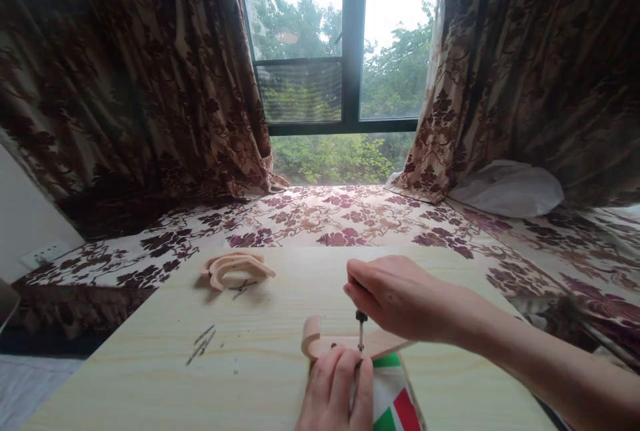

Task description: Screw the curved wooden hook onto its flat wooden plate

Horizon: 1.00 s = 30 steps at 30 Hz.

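Note:
My right hand (387, 294) is closed in a fist around a screwdriver (361, 334), whose handle is mostly hidden in the palm. The shaft points straight down to a pale curved wooden piece (312, 339), where a dark screw head seems to sit under the tip. With its fingers laid over the near edge of that piece, my left hand (334, 391) holds it steady. Beneath both lies a flat panel (406, 408) with white, green and red patches, partly covered by the left hand. A dark spot or hole (334, 345) shows in the wood beside the fingers.
More curved wooden pieces (235, 266) lie stacked at the far left of the light wooden table (265, 378). A few screws (243, 288) are near them, and several more screws (201, 343) lie closer in. A floral-covered ledge (345, 214) borders the table's far edge.

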### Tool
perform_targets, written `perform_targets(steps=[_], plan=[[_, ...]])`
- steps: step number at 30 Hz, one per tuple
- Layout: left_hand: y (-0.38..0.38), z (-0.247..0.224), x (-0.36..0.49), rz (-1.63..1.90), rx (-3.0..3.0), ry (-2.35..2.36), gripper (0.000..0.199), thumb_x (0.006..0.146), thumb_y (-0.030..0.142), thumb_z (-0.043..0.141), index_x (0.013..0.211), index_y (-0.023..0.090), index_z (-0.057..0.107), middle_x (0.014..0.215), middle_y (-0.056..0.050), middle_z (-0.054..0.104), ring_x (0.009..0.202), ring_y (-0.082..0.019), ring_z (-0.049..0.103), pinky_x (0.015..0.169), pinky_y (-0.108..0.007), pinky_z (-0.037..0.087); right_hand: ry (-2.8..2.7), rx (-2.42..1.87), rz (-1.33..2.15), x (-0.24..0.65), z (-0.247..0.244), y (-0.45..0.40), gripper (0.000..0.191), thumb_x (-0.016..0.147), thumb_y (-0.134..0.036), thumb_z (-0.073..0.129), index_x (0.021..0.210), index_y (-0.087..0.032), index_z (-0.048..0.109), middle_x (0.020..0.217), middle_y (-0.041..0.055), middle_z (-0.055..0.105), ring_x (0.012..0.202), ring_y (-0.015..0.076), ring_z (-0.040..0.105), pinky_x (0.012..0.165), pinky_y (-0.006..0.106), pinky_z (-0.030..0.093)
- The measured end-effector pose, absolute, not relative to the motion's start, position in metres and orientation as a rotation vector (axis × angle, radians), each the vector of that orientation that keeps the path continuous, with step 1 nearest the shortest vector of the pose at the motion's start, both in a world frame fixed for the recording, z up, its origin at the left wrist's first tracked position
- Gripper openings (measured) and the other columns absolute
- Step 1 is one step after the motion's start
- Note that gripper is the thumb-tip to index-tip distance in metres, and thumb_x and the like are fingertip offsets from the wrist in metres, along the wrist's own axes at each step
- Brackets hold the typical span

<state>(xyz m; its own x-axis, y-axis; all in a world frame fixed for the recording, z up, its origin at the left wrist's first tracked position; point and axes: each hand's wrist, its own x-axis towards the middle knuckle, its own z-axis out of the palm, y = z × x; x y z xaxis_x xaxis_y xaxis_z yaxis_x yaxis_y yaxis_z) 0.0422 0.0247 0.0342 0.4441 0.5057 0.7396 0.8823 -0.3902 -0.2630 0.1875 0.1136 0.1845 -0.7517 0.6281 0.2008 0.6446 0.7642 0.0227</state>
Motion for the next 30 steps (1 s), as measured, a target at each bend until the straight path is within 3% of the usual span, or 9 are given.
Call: perform_targets(steps=[6, 11, 18, 25, 30], plan=[[0.026, 0.032, 0.036, -0.679, -2.079, -1.108, 0.032, 0.084, 0.011, 0.046, 0.114, 0.018, 0.058, 0.108, -0.005, 0.064, 0.102, -0.023, 0.060, 0.084, -0.033, 0.052, -2.880, -0.988, -0.099, 0.188, 0.199, 0.111, 0.020, 0.088, -0.026, 0.040, 0.075, -0.019, 0.052, 0.068, 0.0043, 0.065, 0.055, 0.0125, 0.049, 0.049, 0.027, 0.020], [0.021, 0.033, 0.038, -0.680, -2.114, -1.154, 0.034, 0.092, 0.024, 0.033, 0.116, 0.018, 0.056, 0.111, -0.006, 0.063, 0.105, -0.024, 0.058, 0.084, -0.035, 0.053, -2.919, -0.820, -0.007, 0.192, 0.197, 0.113, 0.020, 0.091, -0.025, 0.036, 0.078, -0.019, 0.051, 0.069, 0.0031, 0.064, 0.057, 0.0119, 0.047, 0.051, 0.026, 0.024], [0.024, 0.033, 0.036, -0.668, -2.066, -1.102, 0.033, 0.082, 0.010, 0.047, 0.112, 0.019, 0.058, 0.106, -0.004, 0.064, 0.101, -0.022, 0.060, 0.083, -0.032, 0.053, -2.881, -0.976, -0.101, 0.187, 0.195, 0.114, 0.023, 0.091, -0.030, 0.038, 0.077, -0.018, 0.052, 0.065, 0.0038, 0.063, 0.050, 0.0112, 0.042, 0.049, 0.028, 0.019], [0.020, 0.035, 0.035, -0.621, -2.165, -1.162, 0.038, 0.093, 0.033, 0.032, 0.120, 0.018, 0.054, 0.114, -0.006, 0.061, 0.107, -0.024, 0.056, 0.086, -0.033, 0.052, -2.905, -0.870, 0.009, 0.194, 0.197, 0.114, 0.022, 0.091, -0.025, 0.038, 0.074, -0.018, 0.050, 0.063, 0.0021, 0.059, 0.053, 0.0103, 0.039, 0.051, 0.026, 0.022], [0.021, 0.033, 0.034, -0.654, -2.147, -1.159, 0.033, 0.088, 0.020, 0.042, 0.118, 0.019, 0.055, 0.113, -0.005, 0.061, 0.107, -0.022, 0.056, 0.087, -0.031, 0.051, -2.848, -1.063, -0.125, 0.191, 0.193, 0.117, 0.025, 0.090, -0.028, 0.038, 0.072, -0.018, 0.051, 0.060, 0.0030, 0.058, 0.050, 0.0108, 0.038, 0.050, 0.028, 0.018]])
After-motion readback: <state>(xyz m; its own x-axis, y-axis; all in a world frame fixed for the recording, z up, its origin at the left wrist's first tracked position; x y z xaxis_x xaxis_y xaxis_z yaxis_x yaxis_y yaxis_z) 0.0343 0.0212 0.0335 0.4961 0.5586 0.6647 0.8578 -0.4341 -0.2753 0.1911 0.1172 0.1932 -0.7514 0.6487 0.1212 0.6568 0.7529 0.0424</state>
